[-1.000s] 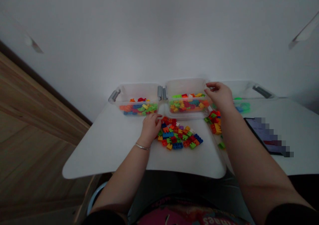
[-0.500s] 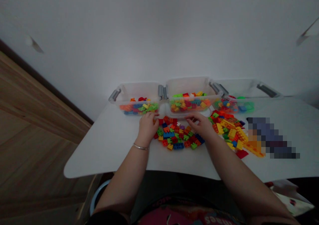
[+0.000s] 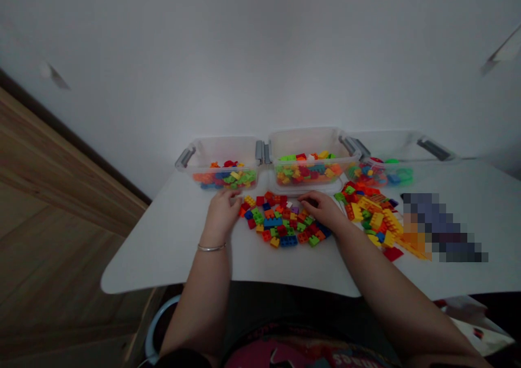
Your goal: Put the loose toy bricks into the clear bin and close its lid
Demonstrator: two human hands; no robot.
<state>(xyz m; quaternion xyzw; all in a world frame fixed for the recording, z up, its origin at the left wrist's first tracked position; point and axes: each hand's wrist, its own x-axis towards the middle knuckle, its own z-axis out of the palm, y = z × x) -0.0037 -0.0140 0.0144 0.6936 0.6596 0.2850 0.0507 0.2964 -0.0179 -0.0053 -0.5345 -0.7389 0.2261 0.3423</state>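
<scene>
A spread of small toy building bricks (image 3: 273, 223) in red, orange, green, blue and yellow lies on the white table between my hands. My left hand (image 3: 222, 210), with a silver bangle on its wrist, rests at the left border of the spread, beside a yellow brick (image 3: 249, 200). Its thumb is apart from the fingers, and no brick shows in it. Over the right border of the spread is my right hand (image 3: 324, 210), thumb and forefinger slightly apart. Nothing shows between them, while its other fingers are partly hidden.
Behind the bricks stand a left clear bin (image 3: 220, 144), a middle clear bin (image 3: 305, 140) and a right clear bin (image 3: 396, 140), each holding coloured pieces. Larger yellow and red blocks (image 3: 376, 220) lie to the right, near a blurred-out item (image 3: 442, 224). A wooden panel (image 3: 61, 210) borders the left.
My left hand has moved left, away from the spread, uncovering yellow, red and blue bricks at its left edge. My right hand has hardly shifted.
</scene>
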